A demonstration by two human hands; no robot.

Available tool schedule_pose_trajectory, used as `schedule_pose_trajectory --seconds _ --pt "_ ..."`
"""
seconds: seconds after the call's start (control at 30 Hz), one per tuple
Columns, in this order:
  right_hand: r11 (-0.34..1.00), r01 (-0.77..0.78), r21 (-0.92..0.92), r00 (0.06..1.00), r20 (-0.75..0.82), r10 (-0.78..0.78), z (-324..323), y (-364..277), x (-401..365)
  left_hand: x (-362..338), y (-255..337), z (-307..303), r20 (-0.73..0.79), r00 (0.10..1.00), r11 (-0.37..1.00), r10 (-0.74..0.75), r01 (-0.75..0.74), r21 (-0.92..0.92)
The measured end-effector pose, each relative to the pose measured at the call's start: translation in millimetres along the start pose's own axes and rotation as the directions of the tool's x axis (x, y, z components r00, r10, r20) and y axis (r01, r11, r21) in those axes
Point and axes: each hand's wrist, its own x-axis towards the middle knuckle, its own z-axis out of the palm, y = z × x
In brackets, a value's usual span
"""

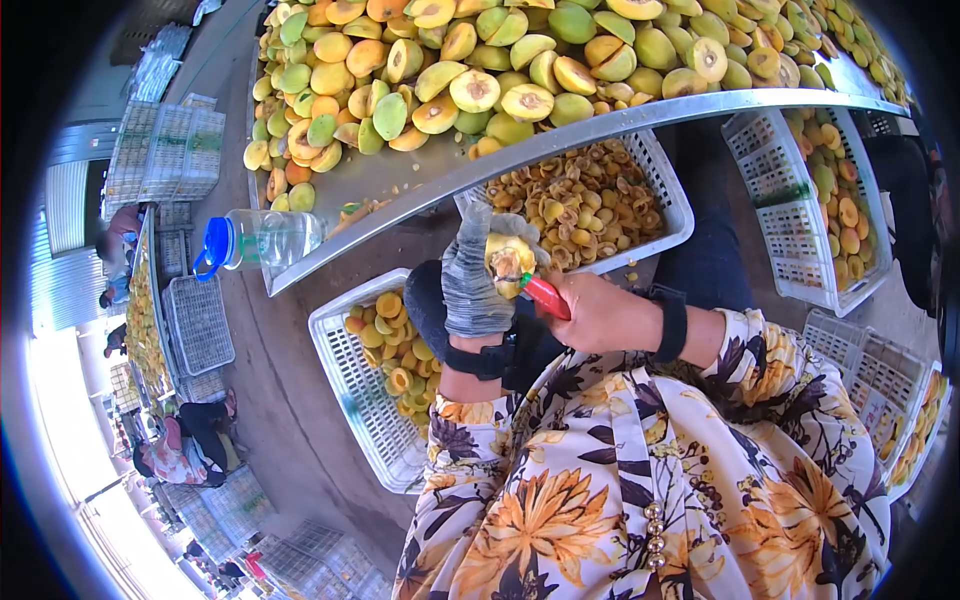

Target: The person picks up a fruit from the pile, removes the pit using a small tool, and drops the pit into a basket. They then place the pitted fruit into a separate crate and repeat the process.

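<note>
My left hand (pixel 473 283), in a grey knit glove, is closed around a cut yellow peach (pixel 508 250) just in front of the metal table edge. Bare fingers of my right hand (pixel 608 312) wrap the red handle of a small pitting tool (pixel 546 296) with a green collar. Its metal end meets the peach's cut face, and the tip is partly hidden in the flesh. Beyond my hands, a white crate (pixel 682 212) holds peach scraps and pits. To the left below, another white crate (pixel 352 425) contains yellow peach halves.
Halved peaches (pixel 470 90) are heaped on the metal-edged table (pixel 600 125). A blue-capped plastic jug (pixel 270 238) stands by its corner. More fruit fills a crate (pixel 785 240) at right. Stacked crates (pixel 165 150) and a seated person (pixel 185 445) are at far left.
</note>
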Motion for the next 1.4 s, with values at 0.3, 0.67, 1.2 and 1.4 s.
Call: schedule_pose_trajectory --seconds 0.3,0.67,1.2,1.4 --pt "0.947 -0.205 0.248 0.971 0.172 0.166 -7 -35 -14 -8 9 24 -0.161 0.954 0.913 0.254 -0.182 0.366" --pt "0.857 -0.27 0.44 0.938 0.321 0.131 -2 -27 -11 -7 5 9 -0.079 0.966 0.913 0.246 -0.203 0.353" --pt "0.275 -0.585 0.763 0.785 0.618 -0.044 -3 0 16 29 -15 -21 -0.148 0.983 0.987 -0.104 0.083 -0.138" --pt "0.338 -0.56 0.756 0.777 0.621 -0.102 -13 2 18 27 1 5 -0.368 0.93 0.989 -0.014 -0.041 -0.139"
